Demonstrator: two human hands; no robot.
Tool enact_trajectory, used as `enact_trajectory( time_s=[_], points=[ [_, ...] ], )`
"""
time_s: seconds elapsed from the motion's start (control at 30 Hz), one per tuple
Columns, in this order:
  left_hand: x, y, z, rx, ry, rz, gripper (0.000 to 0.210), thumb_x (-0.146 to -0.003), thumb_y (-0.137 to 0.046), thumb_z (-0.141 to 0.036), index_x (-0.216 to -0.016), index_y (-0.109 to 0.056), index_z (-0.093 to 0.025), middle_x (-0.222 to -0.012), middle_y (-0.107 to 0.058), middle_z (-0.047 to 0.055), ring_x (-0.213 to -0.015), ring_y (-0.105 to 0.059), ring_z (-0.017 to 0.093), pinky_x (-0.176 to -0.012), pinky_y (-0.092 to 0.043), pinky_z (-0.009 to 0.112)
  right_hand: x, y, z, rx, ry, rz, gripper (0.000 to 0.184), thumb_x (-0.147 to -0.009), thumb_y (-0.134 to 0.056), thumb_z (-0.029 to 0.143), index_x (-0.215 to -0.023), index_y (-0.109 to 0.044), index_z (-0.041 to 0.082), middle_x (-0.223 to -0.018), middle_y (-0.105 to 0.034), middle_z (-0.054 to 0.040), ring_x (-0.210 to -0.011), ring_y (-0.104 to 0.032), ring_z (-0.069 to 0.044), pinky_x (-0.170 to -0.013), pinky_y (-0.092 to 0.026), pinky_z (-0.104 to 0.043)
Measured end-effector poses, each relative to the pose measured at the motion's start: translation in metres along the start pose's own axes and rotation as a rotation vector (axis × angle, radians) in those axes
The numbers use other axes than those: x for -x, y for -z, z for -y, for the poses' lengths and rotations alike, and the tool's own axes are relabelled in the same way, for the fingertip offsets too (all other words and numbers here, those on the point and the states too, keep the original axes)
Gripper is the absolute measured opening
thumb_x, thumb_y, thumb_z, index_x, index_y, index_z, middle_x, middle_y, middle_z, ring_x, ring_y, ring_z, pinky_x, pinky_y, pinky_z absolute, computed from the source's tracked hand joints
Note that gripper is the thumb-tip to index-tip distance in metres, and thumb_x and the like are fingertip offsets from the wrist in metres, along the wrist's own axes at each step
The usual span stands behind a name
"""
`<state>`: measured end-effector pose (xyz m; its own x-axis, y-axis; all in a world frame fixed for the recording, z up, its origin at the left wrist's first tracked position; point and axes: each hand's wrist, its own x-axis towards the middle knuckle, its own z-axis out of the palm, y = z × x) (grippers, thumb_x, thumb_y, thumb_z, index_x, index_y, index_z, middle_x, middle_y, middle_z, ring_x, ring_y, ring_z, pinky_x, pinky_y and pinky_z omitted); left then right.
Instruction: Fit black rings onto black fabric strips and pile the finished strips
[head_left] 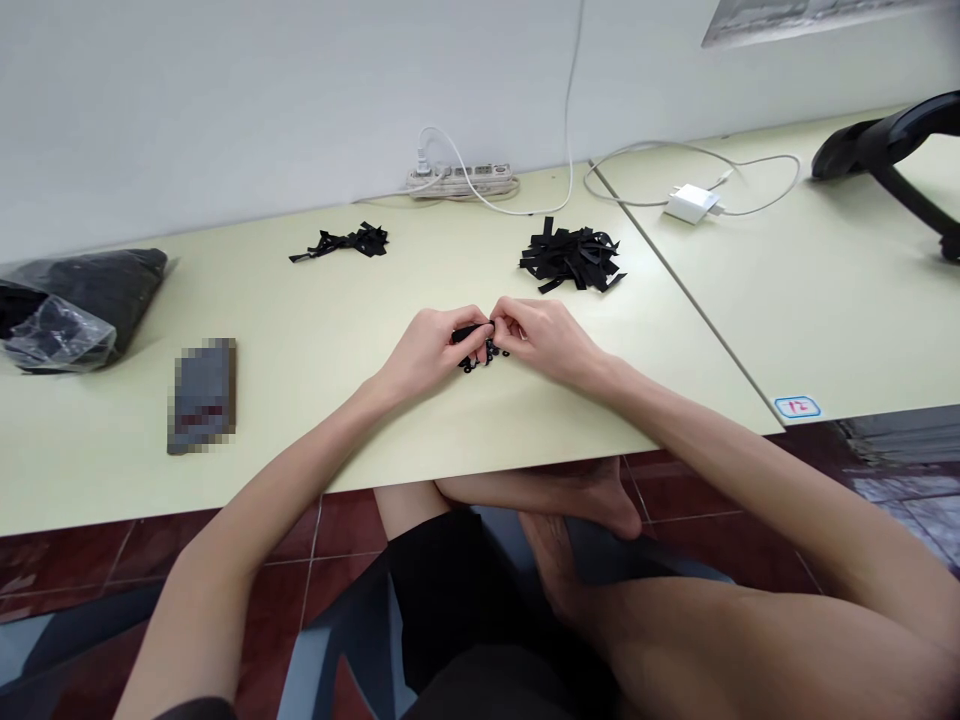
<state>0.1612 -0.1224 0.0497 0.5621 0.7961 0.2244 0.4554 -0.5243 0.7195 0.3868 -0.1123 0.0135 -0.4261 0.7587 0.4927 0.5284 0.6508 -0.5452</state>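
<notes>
My left hand (439, 345) is closed in a pinch on a short black fabric strip (466, 333), just above the table. Right against it, my right hand (546, 335) pinches at the strip's far end; whatever lies between its fingertips is too small to make out. Under the fingers several small black rings (470, 366) lie in a loose cluster on the table, partly hidden by the hands. A big pile of black strips (574, 257) sits beyond my right hand. Farther left is a smaller bunch of black strips (352, 241), some looking joined to small parts.
A pale yellow table (300, 330) meets the wall. On it are a clear bag with black material (90, 300), a blurred dark box-like item (202, 397), a power strip (469, 180), a white charger (691, 203) with cable, and a black stand (885, 150) at right.
</notes>
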Motion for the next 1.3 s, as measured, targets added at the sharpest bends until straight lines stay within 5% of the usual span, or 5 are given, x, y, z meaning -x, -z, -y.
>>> enact_trajectory(
  time_s=[0.63,1.03,1.3],
  points=[
    [-0.003,0.003,0.000,0.410,0.064,0.087,0.044,-0.109,-0.075,-0.059,-0.099,-0.077,-0.016,-0.090,-0.082,0.010,-0.076,-0.078,0.017,-0.074,-0.068,0.030,-0.004,0.002,0.001,-0.279,-0.118,-0.016,0.012,-0.091,-0.059,0.022,-0.079,-0.060,0.023,-0.064,-0.050,0.0050,-0.062,-0.039,-0.013,-0.062,-0.030,-0.032],
    [-0.009,0.013,0.014,0.361,0.099,0.013,0.037,-0.109,-0.073,-0.053,-0.103,-0.075,-0.017,-0.084,-0.077,0.006,-0.073,-0.074,0.016,-0.064,-0.064,0.026,-0.005,0.006,0.000,-0.278,-0.209,-0.062,0.026,-0.105,-0.058,0.024,-0.079,-0.058,0.024,-0.071,-0.064,0.0000,-0.066,-0.054,-0.016,-0.066,-0.040,-0.034],
    [-0.013,0.022,0.025,0.350,0.121,-0.092,0.037,-0.107,-0.073,-0.055,-0.102,-0.074,-0.018,-0.082,-0.075,0.006,-0.073,-0.072,0.016,-0.061,-0.062,0.027,-0.003,-0.001,-0.005,-0.232,-0.068,0.037,0.020,-0.105,-0.062,0.028,-0.102,-0.081,0.023,-0.098,-0.084,-0.0046,-0.075,-0.065,-0.018,-0.076,-0.052,-0.037]
  ],
)
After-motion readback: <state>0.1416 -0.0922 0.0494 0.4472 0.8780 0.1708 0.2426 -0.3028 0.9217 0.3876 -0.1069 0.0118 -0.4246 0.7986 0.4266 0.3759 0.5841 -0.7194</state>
